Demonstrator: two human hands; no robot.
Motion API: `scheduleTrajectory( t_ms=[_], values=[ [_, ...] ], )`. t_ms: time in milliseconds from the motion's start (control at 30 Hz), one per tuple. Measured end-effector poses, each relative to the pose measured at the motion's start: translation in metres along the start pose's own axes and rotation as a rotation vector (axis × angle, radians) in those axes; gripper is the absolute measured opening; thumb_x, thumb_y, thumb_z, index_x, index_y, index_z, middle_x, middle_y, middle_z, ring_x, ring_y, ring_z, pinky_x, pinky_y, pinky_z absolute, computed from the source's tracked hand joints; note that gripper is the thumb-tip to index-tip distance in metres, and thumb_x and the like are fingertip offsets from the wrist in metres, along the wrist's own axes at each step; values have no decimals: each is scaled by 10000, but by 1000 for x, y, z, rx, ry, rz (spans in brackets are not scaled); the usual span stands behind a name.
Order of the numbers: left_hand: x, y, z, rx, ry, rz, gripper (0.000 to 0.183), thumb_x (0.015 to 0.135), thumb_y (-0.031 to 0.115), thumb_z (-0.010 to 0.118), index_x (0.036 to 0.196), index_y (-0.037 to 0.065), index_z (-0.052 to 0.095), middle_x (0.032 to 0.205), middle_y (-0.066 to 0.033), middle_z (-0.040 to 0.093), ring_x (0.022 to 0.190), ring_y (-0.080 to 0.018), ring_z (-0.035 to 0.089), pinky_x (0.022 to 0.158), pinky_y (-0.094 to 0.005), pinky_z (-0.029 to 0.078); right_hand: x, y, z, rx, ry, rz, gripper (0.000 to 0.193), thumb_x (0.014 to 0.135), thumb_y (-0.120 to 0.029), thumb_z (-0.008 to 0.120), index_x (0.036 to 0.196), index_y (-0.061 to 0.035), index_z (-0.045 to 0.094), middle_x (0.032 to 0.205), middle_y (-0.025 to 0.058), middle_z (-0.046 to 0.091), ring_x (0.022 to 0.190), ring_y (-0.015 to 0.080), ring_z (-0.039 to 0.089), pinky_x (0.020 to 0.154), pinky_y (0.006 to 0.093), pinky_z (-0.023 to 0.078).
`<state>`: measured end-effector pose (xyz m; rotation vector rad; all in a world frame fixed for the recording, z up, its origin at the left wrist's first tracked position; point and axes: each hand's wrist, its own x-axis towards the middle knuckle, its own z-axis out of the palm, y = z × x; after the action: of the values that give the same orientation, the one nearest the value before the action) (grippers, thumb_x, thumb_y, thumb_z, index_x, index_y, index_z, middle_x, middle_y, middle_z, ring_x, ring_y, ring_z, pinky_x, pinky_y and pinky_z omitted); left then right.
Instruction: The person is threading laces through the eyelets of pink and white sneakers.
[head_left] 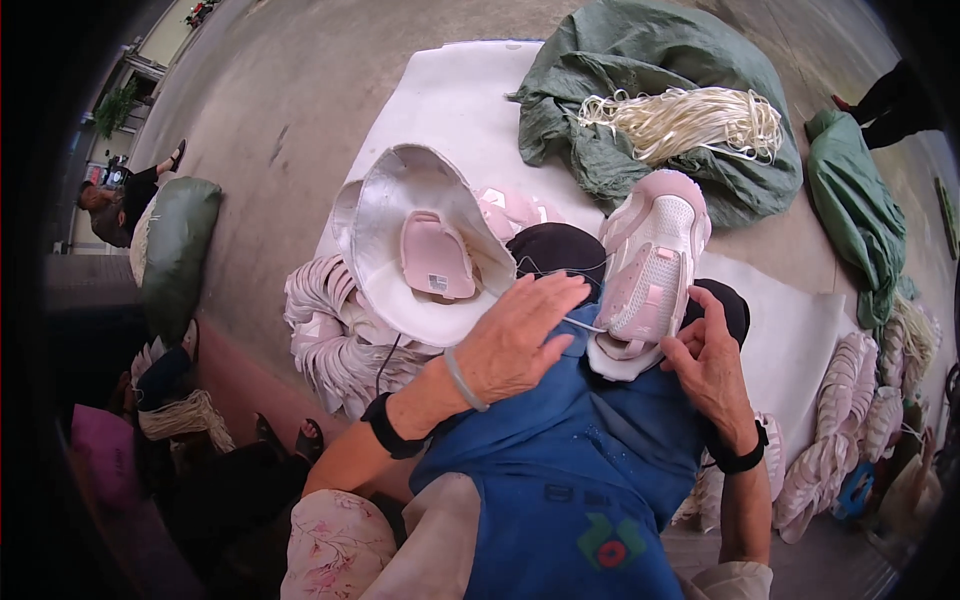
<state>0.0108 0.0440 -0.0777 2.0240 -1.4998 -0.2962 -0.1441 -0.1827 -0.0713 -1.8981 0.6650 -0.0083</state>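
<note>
A pink and white shoe upper (652, 262) lies across my knees, toe pointing away, its heel opening near me. My right hand (712, 365) is at its right side, with curled fingers and thumb against the edge by the heel. My left hand (520, 340) hovers left of the upper, fingers stretched out and thumb apart. A pale lace (582, 325) runs from the upper's heel end toward the left hand and passes out of sight behind its fingers. Beyond that hand a white bucket-like container (385, 215) holds a flat pink shoe piece (437, 257).
Stacked pink uppers (335, 350) lie left of the container, and bundled ones (835, 430) at the right. Pale laces (685, 122) rest on a green sack (560, 70) ahead, over a white sheet (440, 95). People sit at left; another stands far right.
</note>
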Motion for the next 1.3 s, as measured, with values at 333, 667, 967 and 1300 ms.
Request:
scheduleTrajectory(
  t_ms=[333,667,967,1300],
  values=[
    [-63,-4,35,-14,-131,154,619,779,334,707,1328,147,492,1492,-114,352,1410,-326,254,1115,-571,180,-15,65,-50,-549,207,-265,709,881,-288,608,1415,62,297,1417,261,353,1331,412,337,1118,418,271],
    [-48,-36,33,77,-176,411,413,753,373,685,1118,185,646,1382,-41,519,1350,-281,389,1141,-565,117,21,62,-65,-291,-53,-143,612,912,-384,583,1348,13,418,1346,253,451,1260,380,430,1062,394,353],
    [-32,-23,28,168,-201,358,397,763,397,670,1097,181,673,1302,-70,569,1290,-300,411,1147,-522,136,102,159,-153,163,97,259,501,932,-406,530,1209,9,567,984,122,644,889,206,636,749,332,522],
    [-22,-14,30,81,-184,252,341,752,268,665,1067,139,676,1258,-57,605,1190,-349,508,1070,-525,304,185,283,-209,376,626,565,431,893,-258,536,1226,15,517,953,148,614,706,236,657,558,343,553]
  ],
)
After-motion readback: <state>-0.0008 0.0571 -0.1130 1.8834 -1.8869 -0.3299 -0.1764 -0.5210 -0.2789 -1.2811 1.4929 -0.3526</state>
